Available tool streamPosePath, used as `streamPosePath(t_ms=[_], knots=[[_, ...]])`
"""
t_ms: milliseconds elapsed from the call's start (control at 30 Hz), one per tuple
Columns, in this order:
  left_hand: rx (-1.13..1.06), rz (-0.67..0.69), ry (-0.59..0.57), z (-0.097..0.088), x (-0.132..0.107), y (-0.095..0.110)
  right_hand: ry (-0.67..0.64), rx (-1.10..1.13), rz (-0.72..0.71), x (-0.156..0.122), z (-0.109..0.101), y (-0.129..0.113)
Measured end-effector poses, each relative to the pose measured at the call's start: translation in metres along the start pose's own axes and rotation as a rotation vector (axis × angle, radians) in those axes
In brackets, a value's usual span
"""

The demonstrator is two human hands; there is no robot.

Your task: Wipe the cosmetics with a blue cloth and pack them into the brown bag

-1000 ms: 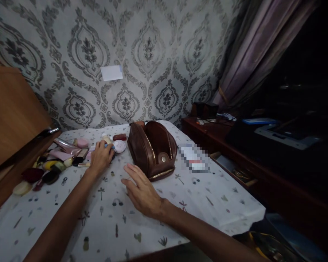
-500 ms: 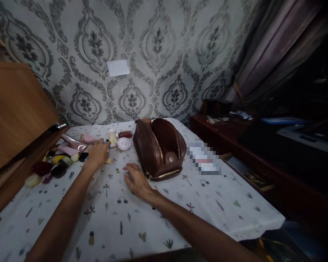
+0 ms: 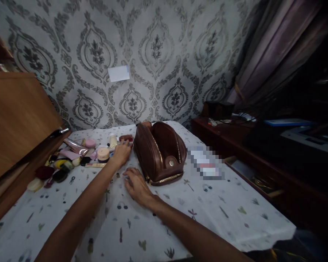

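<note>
My left hand reaches forward, its fingers bent down around the spot where a pale pink round compact lay; the compact is hidden under it. Beyond its fingertips lie a dark red tube and a cream tube with a white cap. A cream jar stands just left of the wrist. My right hand rests on the cloth with fingers apart, holding nothing. Beside it, a brown leather toiletry bag stands with its zipped top gaping and its front flap folded down.
Several cosmetics, among them a pink metallic tube and a dark red pouf-like item, crowd the left side by a wooden panel. A blurred-out flat item lies right of the bag. An open drawer borders the patterned tablecloth.
My left hand has moved right, off the cream jar, which now shows, and onto the round compact. My right hand has stayed by the bag. The view has shifted slightly.
</note>
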State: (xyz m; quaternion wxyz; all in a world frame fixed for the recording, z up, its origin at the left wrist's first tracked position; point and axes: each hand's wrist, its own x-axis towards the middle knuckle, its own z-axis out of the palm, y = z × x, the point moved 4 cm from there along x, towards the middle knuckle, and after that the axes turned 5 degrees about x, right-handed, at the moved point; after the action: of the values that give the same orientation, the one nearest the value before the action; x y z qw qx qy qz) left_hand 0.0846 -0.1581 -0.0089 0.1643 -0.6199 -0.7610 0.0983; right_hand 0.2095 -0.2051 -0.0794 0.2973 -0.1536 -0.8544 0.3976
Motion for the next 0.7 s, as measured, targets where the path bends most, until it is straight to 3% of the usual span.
streamPosePath(t_ms=[100,367,567,700], knots=[[0.006,-0.026,-0.045,0.003,0.002,-0.007,-0.010,-0.011,-0.008,0.000,-0.001,-0.002],[0.025,-0.213,-0.135,0.013,-0.003,-0.048,-0.034,-0.045,0.011,0.000,0.000,-0.005],[0.022,-0.241,-0.057,0.011,0.026,-0.062,-0.017,-0.028,0.013,0.001,0.000,-0.003],[-0.013,-0.236,-0.132,0.022,0.053,-0.070,-0.015,-0.021,0.021,0.001,-0.001,-0.004]])
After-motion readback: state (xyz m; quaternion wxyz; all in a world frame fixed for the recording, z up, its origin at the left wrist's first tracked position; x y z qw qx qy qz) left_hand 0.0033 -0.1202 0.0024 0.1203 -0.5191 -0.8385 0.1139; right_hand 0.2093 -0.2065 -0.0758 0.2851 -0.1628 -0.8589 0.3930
